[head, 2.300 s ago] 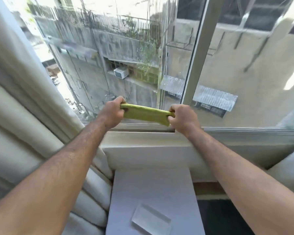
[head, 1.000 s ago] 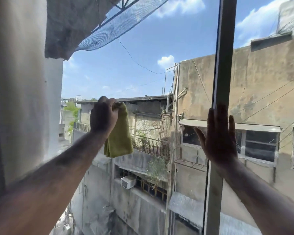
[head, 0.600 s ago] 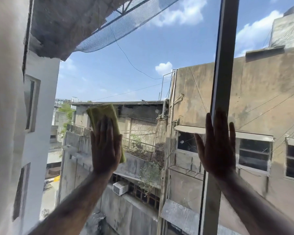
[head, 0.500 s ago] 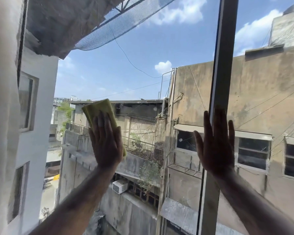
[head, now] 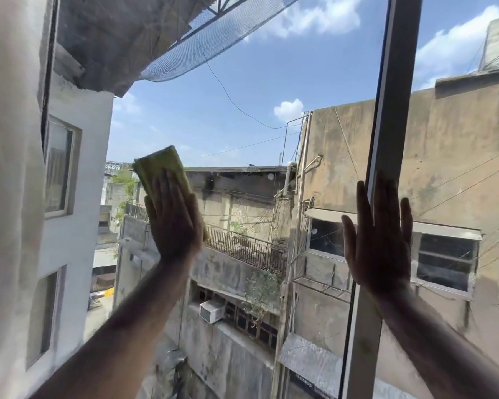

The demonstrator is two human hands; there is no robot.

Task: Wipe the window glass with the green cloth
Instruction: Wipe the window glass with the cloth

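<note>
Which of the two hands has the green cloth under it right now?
The left hand, pressing the green cloth flat on the glass; the right hand is bare, over the window frame.

The window glass (head: 242, 116) carries everything here. A folded green cloth (head: 159, 165) lies flat against the left pane under the left hand (head: 173, 223); the right hand (head: 378, 243) rests spread over the upright frame (head: 395, 96).

The folded microfibre cloth (head: 159, 165) was yellow-green. The upright metal window frame bar (head: 386, 145) was pale grey; the hanging fabric curtain (head: 9, 197) was off-white
</note>
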